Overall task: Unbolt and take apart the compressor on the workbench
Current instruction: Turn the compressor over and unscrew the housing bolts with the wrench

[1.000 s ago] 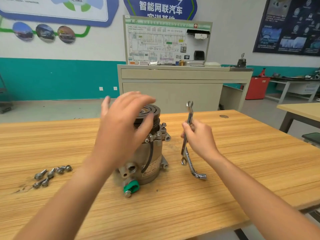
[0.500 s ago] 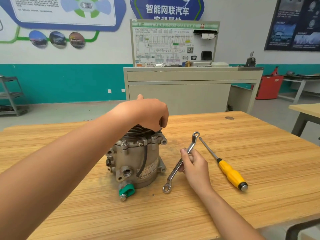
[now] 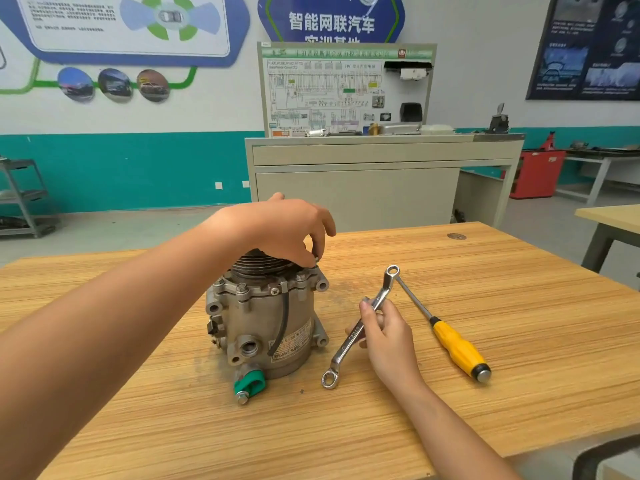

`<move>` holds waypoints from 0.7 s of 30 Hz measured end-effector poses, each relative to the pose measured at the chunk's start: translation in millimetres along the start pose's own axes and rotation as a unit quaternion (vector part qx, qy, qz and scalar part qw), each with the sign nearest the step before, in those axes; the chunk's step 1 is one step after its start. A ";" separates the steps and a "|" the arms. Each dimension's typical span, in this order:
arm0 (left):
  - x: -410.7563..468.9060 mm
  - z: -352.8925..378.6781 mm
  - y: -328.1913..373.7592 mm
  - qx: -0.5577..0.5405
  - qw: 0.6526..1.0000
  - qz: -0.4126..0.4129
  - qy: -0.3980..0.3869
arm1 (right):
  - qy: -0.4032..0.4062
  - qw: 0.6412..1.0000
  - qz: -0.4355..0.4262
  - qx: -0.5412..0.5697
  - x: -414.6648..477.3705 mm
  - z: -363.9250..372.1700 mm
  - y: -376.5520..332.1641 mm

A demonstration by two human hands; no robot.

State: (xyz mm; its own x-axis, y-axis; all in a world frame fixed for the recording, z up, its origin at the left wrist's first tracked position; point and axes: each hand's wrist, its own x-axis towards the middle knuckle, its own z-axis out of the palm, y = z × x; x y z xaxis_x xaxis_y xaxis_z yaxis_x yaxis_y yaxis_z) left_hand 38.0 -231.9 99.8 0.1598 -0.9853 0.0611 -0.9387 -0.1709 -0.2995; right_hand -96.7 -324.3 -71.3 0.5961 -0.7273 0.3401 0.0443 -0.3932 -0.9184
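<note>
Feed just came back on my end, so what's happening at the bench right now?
A person has the compressor standing upright on the workbench. Their left hand is at its top right rim, fingertips pinching what looks like a bolt. The right hand holds a ring spanner beside the housing, off any fastener. A yellow-handled screwdriver lies further right.

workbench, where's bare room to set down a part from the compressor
Bare workbench: the front strip between the compressor and the near edge, and the stretch right of the screwdriver. Crowded: the gap between compressor and screwdriver, where the right hand holds the wrench; the left forearm crosses the left side.
</note>
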 end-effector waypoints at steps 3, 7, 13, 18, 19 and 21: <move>-10.8 -8.4 -0.8 -0.064 0.996 -0.007 0.054 | -0.015 0.998 -0.011 0.058 -3.9 0.6 -10.0; -60.4 -6.7 -11.1 -0.312 0.912 -0.077 0.254 | 0.004 0.995 -0.099 0.003 -1.8 -11.7 -32.6; -112.8 81.8 12.3 -0.372 0.745 -0.320 0.452 | -0.043 0.865 -0.191 -0.461 9.7 -29.6 -77.5; -109.4 105.8 12.3 -0.365 0.759 -0.303 0.446 | -0.082 0.763 -0.213 -0.605 11.6 -20.4 -109.6; -108.2 107.6 9.5 -0.367 0.753 -0.299 0.457 | -0.088 0.741 -0.222 -0.628 13.3 -19.3 -116.6; -106.3 115.9 6.4 -0.387 0.735 -0.304 0.466 | -0.105 0.683 -0.254 -0.677 16.5 -17.2 -131.5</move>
State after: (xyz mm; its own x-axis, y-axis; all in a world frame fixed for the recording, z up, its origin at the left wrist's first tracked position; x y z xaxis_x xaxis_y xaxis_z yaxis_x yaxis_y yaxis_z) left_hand 50.4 -129.3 -19.0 0.6816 -0.2319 0.6940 -0.7306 -0.1646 0.6626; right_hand -106.5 -294.2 58.6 0.8878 -0.2631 0.3776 -0.4086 -0.8284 0.3833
